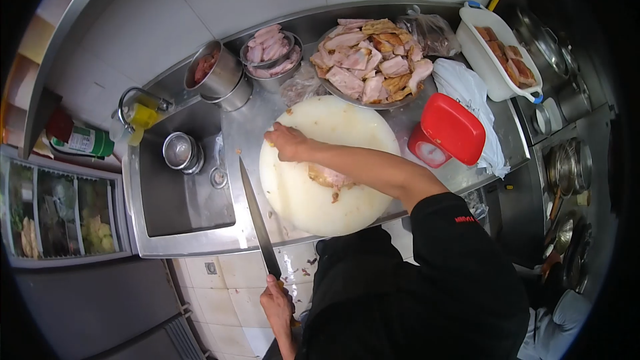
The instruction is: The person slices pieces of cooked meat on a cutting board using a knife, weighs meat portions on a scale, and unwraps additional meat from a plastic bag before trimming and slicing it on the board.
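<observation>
Knife [259,217] is held in left hand [275,303], bottom centre-left of the frame; grip is wrapped around the handle, blade pointed up-frame past the sink [187,207] edge. Right hand [288,143] is placed over the upper left of the round cutting board [360,133]; fingers are bent downward, whether anything is pinched cannot be told. Meat piece [327,177] is seen on the board, frame centre, partly covered by the right forearm. Board is set on the metal tabletop [243,133]. Large bowl of cut meat [370,60] is placed above the board, red scale [450,130] to its right, white tub [497,50] at upper right.
</observation>
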`<state>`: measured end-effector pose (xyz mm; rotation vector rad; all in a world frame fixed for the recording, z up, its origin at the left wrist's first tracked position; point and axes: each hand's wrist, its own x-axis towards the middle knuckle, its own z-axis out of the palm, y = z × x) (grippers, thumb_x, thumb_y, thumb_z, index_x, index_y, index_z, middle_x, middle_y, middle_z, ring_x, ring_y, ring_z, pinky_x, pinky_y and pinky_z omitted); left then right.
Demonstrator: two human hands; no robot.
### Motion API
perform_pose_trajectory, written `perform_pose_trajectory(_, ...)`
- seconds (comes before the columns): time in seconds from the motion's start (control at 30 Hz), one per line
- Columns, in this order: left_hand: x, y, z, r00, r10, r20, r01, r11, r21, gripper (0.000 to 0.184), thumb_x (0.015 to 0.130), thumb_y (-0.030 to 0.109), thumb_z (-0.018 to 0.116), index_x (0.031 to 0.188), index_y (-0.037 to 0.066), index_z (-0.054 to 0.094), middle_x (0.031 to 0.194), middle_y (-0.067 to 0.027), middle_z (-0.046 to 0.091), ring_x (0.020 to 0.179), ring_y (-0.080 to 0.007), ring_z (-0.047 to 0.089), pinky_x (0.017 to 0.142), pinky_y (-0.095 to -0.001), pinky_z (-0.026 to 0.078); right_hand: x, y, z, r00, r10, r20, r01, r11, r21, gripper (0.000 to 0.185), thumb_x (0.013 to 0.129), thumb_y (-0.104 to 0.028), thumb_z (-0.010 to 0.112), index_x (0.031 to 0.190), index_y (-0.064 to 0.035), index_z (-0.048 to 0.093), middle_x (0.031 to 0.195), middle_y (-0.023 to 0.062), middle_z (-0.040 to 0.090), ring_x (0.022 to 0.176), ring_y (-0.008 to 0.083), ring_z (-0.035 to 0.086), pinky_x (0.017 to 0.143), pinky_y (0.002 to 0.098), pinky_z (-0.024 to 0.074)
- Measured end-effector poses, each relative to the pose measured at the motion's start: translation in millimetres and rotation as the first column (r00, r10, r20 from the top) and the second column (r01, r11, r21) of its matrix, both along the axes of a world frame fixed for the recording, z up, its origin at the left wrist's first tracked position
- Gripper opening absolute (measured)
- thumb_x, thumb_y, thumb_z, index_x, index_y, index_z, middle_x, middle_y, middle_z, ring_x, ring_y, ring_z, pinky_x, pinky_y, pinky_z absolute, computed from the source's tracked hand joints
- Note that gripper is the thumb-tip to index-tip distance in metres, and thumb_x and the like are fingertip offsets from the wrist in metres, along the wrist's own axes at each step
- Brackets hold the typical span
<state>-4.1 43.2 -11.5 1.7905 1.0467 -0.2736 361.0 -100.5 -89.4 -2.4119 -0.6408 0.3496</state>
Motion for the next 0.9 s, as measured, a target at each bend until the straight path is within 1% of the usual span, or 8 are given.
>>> perform_pose_trajectory(0.2, 4.9, -3.1, 1.1, 0.998, 0.027, 0.059, -0.026, 0.999, -0.022, 0.066, 0.103, 0.058, 0.043, 0.065, 0.004, 0.049, 0.052, 0.0015, 0.041, 0.043, -0.0078, 0.037, 0.038, -0.0271, 0.026, 49.0, -105.4, 42.7, 0.891, -0.193, 0.411, 0.101, 0.966, 0.236, 0.044, 0.071, 0.006, 0.064, 0.113, -0.0081, 0.062, 0.119, 0.0194, 0.055, 0.114, 0.0393, 0.056, 0.093, 0.0463, 0.0496)
perform_pose_trajectory(0.27, 8.3, -4.9, 0.2, 0.998, 0.031, 0.057, -0.029, 0.999, -0.024, 0.065, 0.103, 0.057, 0.043, 0.065, 0.004, 0.049, 0.053, 0.002, 0.04, 0.043, -0.0072, 0.037, 0.039, -0.0268, 0.026, 55.3, -138.4, 55.4, 0.826, -0.256, 0.503, 0.25, 0.965, 0.08, 0.038, 0.079, 0.001, 0.063, 0.116, -0.0084, 0.062, 0.129, 0.0191, 0.052, 0.124, 0.0358, 0.051, 0.101, 0.0496, 0.0436)
perform_pose_trajectory(0.37, 15.6, -9.7, 1.6, 0.998, 0.043, 0.038, -0.042, 0.998, -0.04, 0.065, 0.102, 0.057, 0.044, 0.066, 0.004, 0.049, 0.053, 0.0026, 0.04, 0.044, -0.0065, 0.036, 0.039, -0.0265, 0.026, 55.2, -178.0, 21.1, 0.746, -0.056, 0.663, 0.279, 0.931, -0.235, 0.036, 0.086, -0.012, 0.062, 0.121, -0.0088, 0.06, 0.141, 0.0166, 0.047, 0.133, 0.032, 0.043, 0.109, 0.055, 0.0331)
perform_pose_trajectory(0.47, 20.2, -15.9, -0.6, 0.996, 0.071, 0.045, -0.069, 0.997, -0.039, 0.064, 0.102, 0.057, 0.044, 0.066, 0.005, 0.048, 0.054, 0.0029, 0.04, 0.044, -0.0063, 0.036, 0.04, -0.0262, 0.025, 42.1, -192.4, -13.4, 0.629, 0.094, 0.771, 0.121, 0.969, -0.217, 0.04, 0.088, -0.022, 0.062, 0.126, -0.0096, 0.059, 0.147, 0.0131, 0.044, 0.138, 0.0288, 0.036, 0.112, 0.058, 0.0261)
perform_pose_trajectory(0.57, 22.0, -21.1, 1.9, 0.998, 0.059, 0.035, -0.057, 0.997, -0.058, 0.064, 0.102, 0.057, 0.045, 0.066, 0.005, 0.048, 0.054, 0.0029, 0.04, 0.044, -0.0062, 0.035, 0.04, -0.0261, 0.025, 39.6, -194.0, -11.1, 0.606, 0.058, 0.793, 0.122, 0.979, -0.165, 0.045, 0.087, -0.023, 0.063, 0.129, -0.009, 0.057, 0.145, 0.0118, 0.046, 0.136, 0.0289, 0.039, 0.11, 0.0562, 0.029)
perform_pose_trajectory(0.67, 25.1, -24.2, -1.6, 0.998, 0.035, 0.059, -0.033, 0.999, -0.041, 0.064, 0.102, 0.057, 0.046, 0.066, 0.005, 0.048, 0.054, 0.0028, 0.04, 0.044, -0.006, 0.035, 0.04, -0.0259, 0.024, 35.7, -191.6, 7.7, 0.758, -0.183, 0.626, 0.22, 0.975, 0.018, 0.044, 0.085, -0.02, 0.065, 0.127, -0.0075, 0.059, 0.14, 0.012, 0.05, 0.133, 0.0291, 0.042, 0.108, 0.0553, 0.031)
perform_pose_trajectory(0.77, 29.4, -28.3, 0.4, 0.997, 0.032, 0.074, -0.029, 0.999, -0.044, 0.063, 0.102, 0.057, 0.046, 0.066, 0.005, 0.048, 0.054, 0.0026, 0.039, 0.044, -0.0059, 0.035, 0.04, -0.0261, 0.024, 48.4, -203.0, 8.0, 0.815, -0.256, 0.52, 0.282, 0.959, 0.03, 0.047, 0.083, -0.017, 0.068, 0.127, -0.0031, 0.058, 0.139, 0.0151, 0.051, 0.132, 0.0314, 0.042, 0.11, 0.0514, 0.0307)
perform_pose_trajectory(0.9, 29.9, -30.3, 0.1, 0.996, 0.038, 0.079, -0.034, 0.998, -0.052, 0.064, 0.102, 0.057, 0.046, 0.066, 0.004, 0.049, 0.054, 0.0025, 0.039, 0.044, -0.006, 0.035, 0.04, -0.0268, 0.025, 41.6, -210.0, 19.6, 0.837, -0.143, 0.528, 0.189, 0.981, -0.035, 0.047, 0.076, -0.013, 0.073, 0.122, -0.0065, 0.063, 0.135, 0.0132, 0.054, 0.129, 0.03, 0.045, 0.105, 0.0471, 0.0362)
